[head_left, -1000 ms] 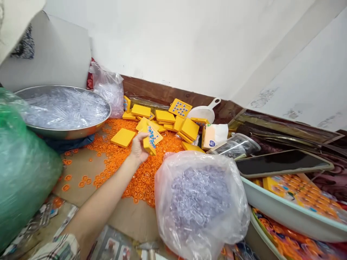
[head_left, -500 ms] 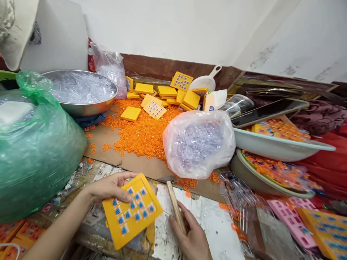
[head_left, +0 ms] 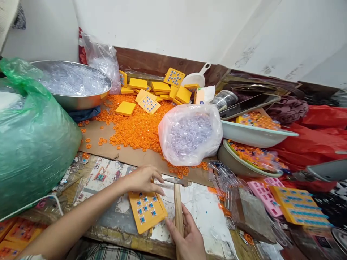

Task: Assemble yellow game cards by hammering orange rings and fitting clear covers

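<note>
Head view: left hand [head_left: 145,180] spread over the yellow board [head_left: 148,221], blue pieces [head_left: 145,208] seemingly seated; right hand [head_left: 189,238] grips the hammer [head_left: 178,207]; orange rings [head_left: 137,130] lie loose.

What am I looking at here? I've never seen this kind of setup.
There is no machine: a person works with two bare hands. Every picture comes from one head-worn camera looking forward and down. The right hand grips the wooden handle of what looks like a hammer. The left hand, fingers spread, is by the far edge of a yellow tray bearing small blue-and-white pieces. Beyond, loose orange rings lie on cardboard, beside a plastic bag of clear pieces.
</note>
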`<action>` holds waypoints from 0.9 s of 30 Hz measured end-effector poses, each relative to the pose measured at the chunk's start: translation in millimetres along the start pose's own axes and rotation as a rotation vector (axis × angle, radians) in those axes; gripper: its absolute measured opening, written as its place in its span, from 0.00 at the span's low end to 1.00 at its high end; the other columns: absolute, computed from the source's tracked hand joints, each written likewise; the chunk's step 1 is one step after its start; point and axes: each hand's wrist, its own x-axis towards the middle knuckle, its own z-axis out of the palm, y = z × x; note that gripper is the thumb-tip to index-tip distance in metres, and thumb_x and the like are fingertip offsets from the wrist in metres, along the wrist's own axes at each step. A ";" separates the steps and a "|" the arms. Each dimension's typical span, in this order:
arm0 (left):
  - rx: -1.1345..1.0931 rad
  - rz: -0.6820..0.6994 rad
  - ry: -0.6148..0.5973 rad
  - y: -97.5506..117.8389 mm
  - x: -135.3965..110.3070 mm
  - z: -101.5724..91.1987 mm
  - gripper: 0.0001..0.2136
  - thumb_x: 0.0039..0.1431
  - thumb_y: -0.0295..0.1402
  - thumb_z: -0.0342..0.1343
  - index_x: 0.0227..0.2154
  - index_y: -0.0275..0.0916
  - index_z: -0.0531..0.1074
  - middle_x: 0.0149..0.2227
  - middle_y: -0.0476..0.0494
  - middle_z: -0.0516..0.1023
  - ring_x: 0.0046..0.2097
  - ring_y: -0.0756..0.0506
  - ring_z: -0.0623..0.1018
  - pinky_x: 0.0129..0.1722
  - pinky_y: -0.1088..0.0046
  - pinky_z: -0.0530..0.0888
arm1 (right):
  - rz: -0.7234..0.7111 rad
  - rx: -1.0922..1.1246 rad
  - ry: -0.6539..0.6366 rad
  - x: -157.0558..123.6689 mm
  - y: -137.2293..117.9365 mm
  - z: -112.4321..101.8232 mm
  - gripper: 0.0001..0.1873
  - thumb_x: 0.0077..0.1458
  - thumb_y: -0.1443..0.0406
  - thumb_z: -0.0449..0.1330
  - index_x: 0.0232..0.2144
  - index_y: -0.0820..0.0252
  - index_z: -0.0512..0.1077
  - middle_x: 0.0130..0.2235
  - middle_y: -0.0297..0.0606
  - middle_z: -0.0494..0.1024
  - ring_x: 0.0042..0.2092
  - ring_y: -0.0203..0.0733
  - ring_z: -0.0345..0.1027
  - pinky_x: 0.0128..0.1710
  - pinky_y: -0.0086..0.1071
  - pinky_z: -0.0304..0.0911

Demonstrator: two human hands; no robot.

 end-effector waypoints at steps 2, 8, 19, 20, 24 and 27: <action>0.085 -0.105 0.222 -19.4 -16.6 -6.7 0.08 0.55 0.37 0.58 0.36 0.44 0.80 0.42 0.45 0.80 0.45 0.44 0.77 0.48 0.72 0.71 | -0.012 -0.105 -0.012 3.8 5.1 1.9 0.36 0.38 0.50 0.67 0.48 0.60 0.67 0.43 0.40 0.79 0.45 0.49 0.73 0.43 0.35 0.68; 0.281 -0.461 0.574 -86.6 -38.1 -47.0 0.12 0.57 0.27 0.50 0.35 0.38 0.78 0.40 0.35 0.77 0.46 0.36 0.74 0.50 0.57 0.69 | -0.096 -0.366 -0.048 9.7 10.0 6.1 0.27 0.33 0.55 0.68 0.40 0.56 0.73 0.38 0.36 0.79 0.31 0.45 0.73 0.34 0.35 0.67; 0.257 -0.430 0.474 -86.5 -32.3 -24.2 0.10 0.59 0.32 0.51 0.28 0.38 0.77 0.33 0.42 0.78 0.37 0.44 0.77 0.41 0.69 0.72 | 0.007 -0.201 -0.092 -1.2 17.4 11.5 0.30 0.38 0.53 0.66 0.45 0.57 0.72 0.38 0.38 0.81 0.31 0.46 0.75 0.33 0.36 0.70; 0.262 -0.432 0.475 -86.6 -31.2 -24.5 0.11 0.60 0.32 0.50 0.28 0.39 0.77 0.33 0.41 0.77 0.37 0.44 0.76 0.41 0.69 0.72 | 0.020 -0.195 -0.102 -0.9 17.9 11.0 0.31 0.37 0.53 0.66 0.45 0.57 0.71 0.39 0.39 0.81 0.31 0.46 0.76 0.33 0.37 0.70; 0.266 -0.434 0.475 -90.0 -24.2 -29.3 0.10 0.60 0.33 0.50 0.31 0.39 0.77 0.32 0.42 0.76 0.37 0.43 0.76 0.41 0.68 0.72 | 0.064 -0.170 -0.140 0.7 19.8 7.6 0.32 0.38 0.53 0.66 0.47 0.59 0.70 0.42 0.41 0.81 0.35 0.48 0.77 0.36 0.38 0.71; 0.262 -0.437 0.488 -94.9 -21.6 -32.2 0.09 0.58 0.32 0.51 0.30 0.39 0.77 0.35 0.41 0.75 0.39 0.43 0.75 0.43 0.67 0.72 | 0.069 -0.173 -0.133 -0.5 20.8 7.3 0.33 0.38 0.52 0.66 0.47 0.59 0.70 0.42 0.41 0.81 0.38 0.49 0.77 0.38 0.37 0.72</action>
